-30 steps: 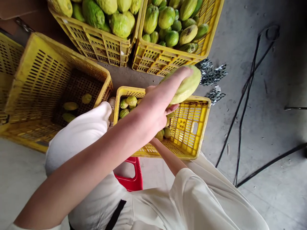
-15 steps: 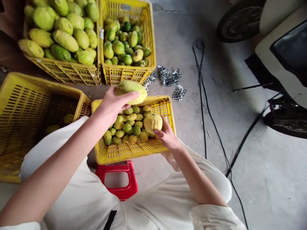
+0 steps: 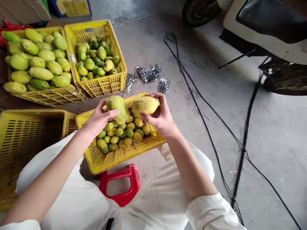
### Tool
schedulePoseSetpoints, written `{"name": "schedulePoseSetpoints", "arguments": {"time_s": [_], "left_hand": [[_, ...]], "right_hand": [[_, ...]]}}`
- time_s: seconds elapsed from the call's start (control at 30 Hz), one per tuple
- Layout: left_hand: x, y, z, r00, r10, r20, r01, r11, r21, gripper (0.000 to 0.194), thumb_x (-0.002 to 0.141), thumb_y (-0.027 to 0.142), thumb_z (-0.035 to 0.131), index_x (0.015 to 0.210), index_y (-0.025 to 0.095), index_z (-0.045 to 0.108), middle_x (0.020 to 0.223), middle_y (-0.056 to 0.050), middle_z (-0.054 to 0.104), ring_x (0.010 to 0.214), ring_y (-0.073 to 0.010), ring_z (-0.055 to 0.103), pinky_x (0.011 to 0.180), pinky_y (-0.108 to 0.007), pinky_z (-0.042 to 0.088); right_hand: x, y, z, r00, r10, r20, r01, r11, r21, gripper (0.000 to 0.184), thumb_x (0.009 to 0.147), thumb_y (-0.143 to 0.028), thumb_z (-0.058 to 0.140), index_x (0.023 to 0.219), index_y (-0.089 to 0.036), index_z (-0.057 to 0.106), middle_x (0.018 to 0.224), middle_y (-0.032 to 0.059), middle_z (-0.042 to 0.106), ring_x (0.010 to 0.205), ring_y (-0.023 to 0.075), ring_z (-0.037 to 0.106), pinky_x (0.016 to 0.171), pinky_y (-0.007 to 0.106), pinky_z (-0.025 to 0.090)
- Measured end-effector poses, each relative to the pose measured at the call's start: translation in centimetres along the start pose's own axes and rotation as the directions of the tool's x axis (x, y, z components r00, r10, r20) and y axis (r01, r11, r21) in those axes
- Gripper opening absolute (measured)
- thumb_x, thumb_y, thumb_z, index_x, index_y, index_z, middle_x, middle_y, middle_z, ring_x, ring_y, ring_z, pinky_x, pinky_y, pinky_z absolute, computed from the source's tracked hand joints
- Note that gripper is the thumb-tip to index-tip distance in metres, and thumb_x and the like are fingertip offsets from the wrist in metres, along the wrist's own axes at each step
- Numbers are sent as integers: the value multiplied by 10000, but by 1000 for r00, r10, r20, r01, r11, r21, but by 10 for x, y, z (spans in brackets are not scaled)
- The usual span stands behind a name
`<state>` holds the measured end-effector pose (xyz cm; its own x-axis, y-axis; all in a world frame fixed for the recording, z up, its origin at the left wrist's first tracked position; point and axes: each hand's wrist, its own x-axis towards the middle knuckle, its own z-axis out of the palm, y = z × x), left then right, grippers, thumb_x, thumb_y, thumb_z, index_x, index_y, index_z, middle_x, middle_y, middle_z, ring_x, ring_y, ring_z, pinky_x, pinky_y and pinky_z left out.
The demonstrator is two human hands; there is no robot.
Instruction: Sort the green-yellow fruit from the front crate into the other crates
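Observation:
Fingers wrapped round it, my left hand [image 3: 98, 115] grips a large, lumpy green-yellow fruit [image 3: 117, 108]. A smoother, yellower oval fruit [image 3: 145, 105], lying on its side, is in my right hand [image 3: 162, 116], with the thumb beneath and fingers behind. Both fruits are held close together over a yellow plastic crate [image 3: 105, 164] between my knees. Inside that crate lie several much smaller green and yellow fruits [image 3: 119, 132]. My hands hide part of its far side. The exact kind of fruit cannot be told.
Two yellow crates [image 3: 112, 82] stand ahead-left, one heaped with large fruits [image 3: 41, 73], one with smaller green fruits [image 3: 98, 60]. Another yellow crate [image 3: 31, 116] is at my left. A red stool [image 3: 135, 182], crumpled silver wrapping [image 3: 148, 74], black cables [image 3: 244, 137] and a parked scooter [image 3: 266, 48] are around.
My left hand came lower and left with its fruit, now turned more upright. My right hand rose, its fruit turned from end-on to sideways. The view shifted, and the near crate looks more tilted.

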<state>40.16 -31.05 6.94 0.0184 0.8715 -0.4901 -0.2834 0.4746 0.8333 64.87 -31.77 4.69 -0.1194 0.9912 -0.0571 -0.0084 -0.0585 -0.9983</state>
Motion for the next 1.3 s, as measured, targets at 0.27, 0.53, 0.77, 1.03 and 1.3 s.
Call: {"name": "schedulePoseSetpoints", "arguments": {"time_s": [0.27,0.53,0.77,1.03,1.3], "left_hand": [[5,2,17,998,-59,35,59,998,0,679,497,313,1122,1020,296,690,1047,-6,825,1150,-313,812,818,-380,712],[16,-4,15,998,-29,53,30,999,-19,576,570,363,1077,1024,216,753,1054,-80,858,1084,-316,832,844,-376,718],[20,-15,8,999,-20,37,24,992,-127,468,664,432,1013,979,185,771,1036,-110,866,1045,-322,837,897,-464,750],[20,-11,8,1000,9,-13,-11,985,-173,458,710,365,973,1090,224,759,1141,-99,873,1171,-325,836,965,-437,758],[17,-8,7,994,-39,-101,24,989,-144,507,648,323,938,1085,241,695,1039,-60,805,1198,-326,791,1040,-439,710]], "right_hand": [[13,3,0,989,104,104,-120,979,166,950,708,-691,1033,1447,-294,589,1430,90,706,1340,325,740,1190,532,632],[10,-1,-4,960,278,19,-267,898,349,623,773,-549,934,1253,-311,618,1285,36,763,1233,283,781,1039,464,723],[9,-17,1,894,448,-23,-359,744,563,404,747,-474,905,1055,-281,728,1108,30,814,1187,284,769,939,415,770],[16,-10,-4,919,390,-52,-319,815,483,527,666,-488,1051,1055,-306,746,1148,18,837,1249,292,799,1084,452,733],[16,-3,-2,921,377,-100,-300,847,438,588,616,-507,1065,1047,-319,712,1084,-1,812,1172,259,794,1071,410,707]]}}
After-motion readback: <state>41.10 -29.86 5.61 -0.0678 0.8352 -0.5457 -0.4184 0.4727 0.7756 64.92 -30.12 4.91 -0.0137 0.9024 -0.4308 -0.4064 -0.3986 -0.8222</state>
